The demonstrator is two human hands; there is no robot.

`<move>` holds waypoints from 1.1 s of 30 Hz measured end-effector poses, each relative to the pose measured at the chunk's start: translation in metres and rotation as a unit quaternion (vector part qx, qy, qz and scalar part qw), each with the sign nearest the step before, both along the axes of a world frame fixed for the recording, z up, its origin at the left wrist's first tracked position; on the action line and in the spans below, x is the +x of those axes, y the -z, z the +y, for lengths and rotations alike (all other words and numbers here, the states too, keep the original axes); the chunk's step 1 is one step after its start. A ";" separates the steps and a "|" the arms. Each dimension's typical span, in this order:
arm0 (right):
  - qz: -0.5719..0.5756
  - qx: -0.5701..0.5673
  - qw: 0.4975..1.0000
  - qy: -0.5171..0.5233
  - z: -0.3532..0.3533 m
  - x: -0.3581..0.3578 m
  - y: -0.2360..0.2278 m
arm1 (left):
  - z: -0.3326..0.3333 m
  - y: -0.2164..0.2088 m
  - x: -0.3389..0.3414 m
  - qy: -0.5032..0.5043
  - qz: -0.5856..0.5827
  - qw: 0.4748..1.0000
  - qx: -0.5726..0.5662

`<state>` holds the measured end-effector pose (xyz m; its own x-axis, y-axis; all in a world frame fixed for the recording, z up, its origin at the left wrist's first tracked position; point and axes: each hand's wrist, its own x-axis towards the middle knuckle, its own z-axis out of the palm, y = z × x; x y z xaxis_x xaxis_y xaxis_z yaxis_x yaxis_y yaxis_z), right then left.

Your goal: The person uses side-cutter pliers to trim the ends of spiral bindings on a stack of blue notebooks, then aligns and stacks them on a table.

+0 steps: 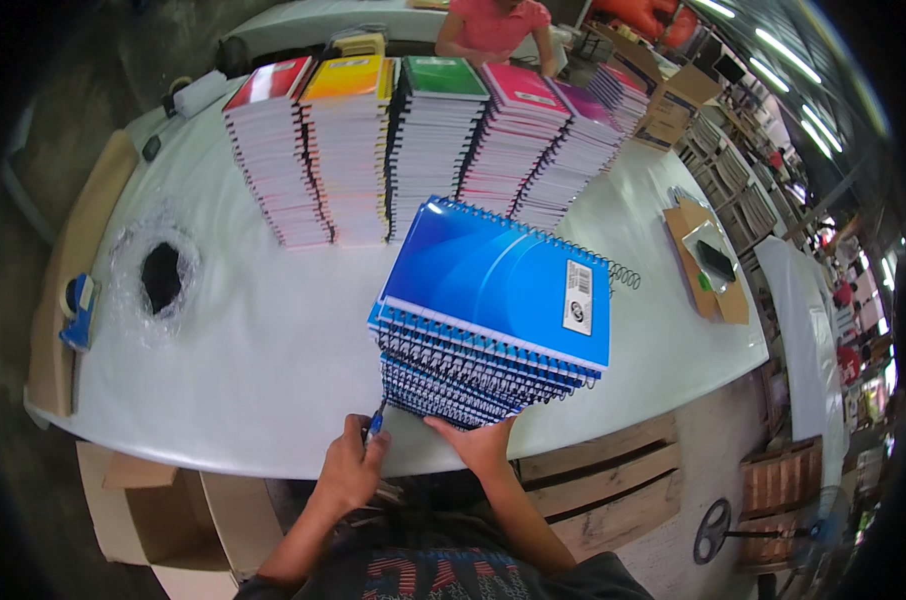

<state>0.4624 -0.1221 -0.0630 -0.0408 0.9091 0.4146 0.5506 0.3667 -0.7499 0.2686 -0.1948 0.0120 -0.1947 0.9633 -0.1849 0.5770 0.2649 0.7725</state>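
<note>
A tall stack of blue spiral notebooks stands at the table's near edge, with wire coils along its near side and at its far right. My left hand is closed around a slim blue-handled tool. Its thin dark tip points up at the coils on the stack's lower left corner; the tool's exact kind does not show. Against the bottom of the stack's near side rests my right hand, thumb spread to the left and apart from the fingers. Its fingers are partly hidden by the notebooks.
Behind stand stacks of red, yellow, green, pink and purple notebooks. Clear wrap roll and blue tape dispenser are left. Open carton sits below; a person is across the table.
</note>
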 end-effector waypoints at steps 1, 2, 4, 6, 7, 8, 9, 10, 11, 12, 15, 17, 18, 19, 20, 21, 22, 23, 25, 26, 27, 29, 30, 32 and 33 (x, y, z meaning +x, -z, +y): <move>0.006 0.010 1.000 0.005 -0.001 -0.002 -0.007 | 0.000 0.006 -0.005 -0.005 -0.160 0.986 -0.054; 0.002 0.005 1.000 0.000 -0.001 0.000 -0.004 | 0.000 0.010 -0.007 -0.011 -0.317 0.943 -0.104; 0.018 0.020 1.000 0.011 0.000 -0.003 -0.003 | 0.001 0.004 -0.006 -0.026 -0.406 0.907 -0.107; -0.016 0.057 0.998 0.038 0.000 -0.003 -0.011 | 0.000 -0.001 -0.005 -0.023 -0.531 0.836 -0.135; -0.028 0.053 0.998 0.033 0.001 -0.001 -0.011 | 0.000 0.000 -0.006 -0.027 -0.533 0.835 -0.135; -0.040 0.049 0.998 0.026 0.000 -0.001 -0.012 | -0.002 0.003 -0.006 -0.036 -0.550 0.824 -0.130; -0.003 0.058 0.998 0.029 -0.001 -0.003 -0.012 | -0.005 0.006 -0.005 -0.046 -0.567 0.812 -0.128; -0.006 0.051 0.998 0.024 -0.001 -0.004 -0.013 | -0.006 0.009 -0.004 -0.054 -0.570 0.809 -0.132; -0.009 0.061 0.998 0.014 0.000 -0.004 -0.014 | -0.006 0.010 -0.002 -0.055 -0.567 0.814 -0.116; -0.012 0.069 0.998 0.002 -0.001 -0.005 -0.016 | -0.008 0.010 -0.001 -0.059 -0.564 0.818 -0.102; 0.002 0.061 0.998 -0.002 -0.002 -0.006 -0.017 | -0.006 0.013 0.000 -0.061 -0.577 0.804 -0.130; -0.022 0.074 0.997 0.003 -0.004 -0.006 -0.016 | -0.008 0.014 -0.002 -0.063 -0.609 0.776 -0.152; -0.024 0.057 0.998 -0.007 -0.003 -0.008 -0.015 | -0.010 0.016 -0.004 -0.050 -0.637 0.753 -0.161; 0.000 0.079 0.997 0.005 -0.002 -0.009 -0.014 | -0.012 0.020 -0.006 -0.032 -0.649 0.743 -0.162; 0.024 0.101 0.994 0.017 -0.003 -0.010 -0.014 | -0.014 0.020 -0.006 -0.044 -0.651 0.739 -0.168; 0.061 0.077 0.995 0.001 -0.004 -0.013 -0.020 | -0.014 0.018 -0.005 -0.036 -0.671 0.723 -0.160; 0.059 0.070 0.996 -0.003 -0.004 -0.012 -0.016 | -0.014 0.017 -0.005 -0.028 -0.690 0.706 -0.153; 0.037 0.061 0.997 -0.014 -0.005 -0.009 -0.012 | -0.016 0.021 -0.007 -0.014 -0.701 0.695 -0.158; 0.015 0.062 0.998 -0.025 -0.004 -0.010 -0.015 | -0.014 0.022 -0.009 -0.003 -0.720 0.674 -0.166; 0.004 0.061 0.998 -0.030 -0.004 -0.010 -0.016 | -0.013 0.022 -0.009 0.012 -0.736 0.654 -0.175; 0.034 0.079 0.996 -0.024 -0.003 -0.014 -0.022 | -0.012 0.022 -0.009 0.004 -0.743 0.645 -0.181; 0.074 0.099 0.992 -0.015 -0.002 -0.016 -0.023 | -0.010 0.023 -0.011 -0.003 -0.747 0.639 -0.183; 0.073 0.097 0.992 -0.016 -0.002 -0.016 -0.023 | -0.009 0.024 -0.011 -0.008 -0.750 0.634 -0.186; 0.077 0.098 0.992 -0.017 -0.002 -0.016 -0.021 | -0.010 0.021 -0.012 -0.027 -0.751 0.631 -0.192; 0.072 0.103 0.992 -0.015 -0.003 -0.015 -0.021 | -0.008 0.015 -0.014 -0.043 -0.674 0.709 -0.204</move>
